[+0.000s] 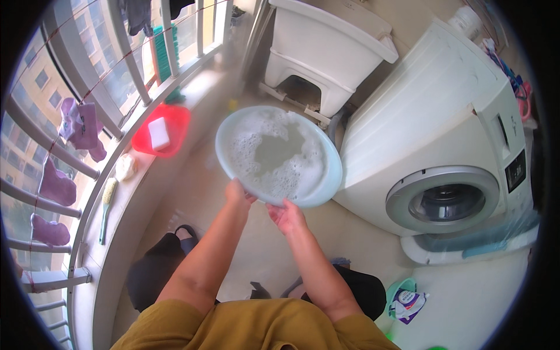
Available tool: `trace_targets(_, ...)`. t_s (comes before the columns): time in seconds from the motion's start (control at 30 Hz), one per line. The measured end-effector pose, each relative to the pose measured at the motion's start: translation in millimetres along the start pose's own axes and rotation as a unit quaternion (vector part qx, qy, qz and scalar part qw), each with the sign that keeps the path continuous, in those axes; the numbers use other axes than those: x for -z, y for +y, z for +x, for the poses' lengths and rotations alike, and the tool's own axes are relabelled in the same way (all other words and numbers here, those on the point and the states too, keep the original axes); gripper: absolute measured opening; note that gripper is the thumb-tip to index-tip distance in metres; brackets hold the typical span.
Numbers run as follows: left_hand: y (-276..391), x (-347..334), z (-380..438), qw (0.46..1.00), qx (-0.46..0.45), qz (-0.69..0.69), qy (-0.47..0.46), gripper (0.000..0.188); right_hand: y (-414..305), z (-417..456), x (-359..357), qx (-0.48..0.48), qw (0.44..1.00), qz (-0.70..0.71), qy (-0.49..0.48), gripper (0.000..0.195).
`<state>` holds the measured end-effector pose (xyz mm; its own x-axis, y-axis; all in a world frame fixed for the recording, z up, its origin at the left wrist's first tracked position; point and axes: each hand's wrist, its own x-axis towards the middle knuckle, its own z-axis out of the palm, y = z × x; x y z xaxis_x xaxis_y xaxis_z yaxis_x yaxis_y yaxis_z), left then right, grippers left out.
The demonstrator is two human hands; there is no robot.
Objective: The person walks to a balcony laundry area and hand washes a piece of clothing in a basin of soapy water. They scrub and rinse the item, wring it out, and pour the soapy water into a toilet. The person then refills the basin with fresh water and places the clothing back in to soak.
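A pale blue plastic basin [333,168] holds cloudy, soapy water [280,153] with white foam around much of its surface. My left hand [238,192] grips the basin's near rim, its thumb on top. A short way to the right, my right hand [286,215] holds the same rim from below, with the thumb against the edge. The fingers of both hands are partly hidden under the basin. Whether the basin's underside touches the floor I cannot tell.
A white laundry sink [315,65] stands ahead, beside a front-loading washing machine [420,144] on the right. On the left ledge are a red basin [179,127] with a white block [159,133] and a scrub brush [107,205]. Purple socks [57,183] hang by the railing. A detergent pouch [407,305] lies lower right.
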<state>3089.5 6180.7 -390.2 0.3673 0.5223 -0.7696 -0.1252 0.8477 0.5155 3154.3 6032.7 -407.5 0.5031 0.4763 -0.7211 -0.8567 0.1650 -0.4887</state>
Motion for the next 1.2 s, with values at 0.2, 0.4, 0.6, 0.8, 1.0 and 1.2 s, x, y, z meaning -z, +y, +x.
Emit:
trace_targets(0.2, -7, -2, 12, 0.997, 0.002, -0.061, 0.04, 0.047, -7, 4, 3, -0.047, 0.998, -0.032, -0.011, 0.036)
trace_targets(0.4, -18, -2, 28, 0.994, -0.008, -0.078, 0.07, 0.046, -14, 0, 1, -0.071, 0.996, -0.048, 0.004, 0.034)
trace_targets(0.6, -13, -6, 28, 0.993, -0.012, -0.087, 0.076, 0.043, -11, 0, -2, -0.033, 0.999, -0.019, 0.002, 0.026)
trace_targets(0.8, -7, -7, 23, 0.994, -0.005, -0.078, 0.074, 0.043, -12, -2, -5, -0.039, 0.999, -0.019, 0.004, 0.025)
trace_targets(1.0, -3, -9, 19, 0.996, -0.009, -0.078, 0.043, 0.037, -12, -3, -7, -0.021, 0.999, -0.034, -0.016, 0.029)
trace_targets(1.2, -1, -9, 17, 0.995, -0.008, -0.089, 0.038, 0.043, -12, -3, -10, -0.027, 0.999, -0.017, -0.004, 0.024)
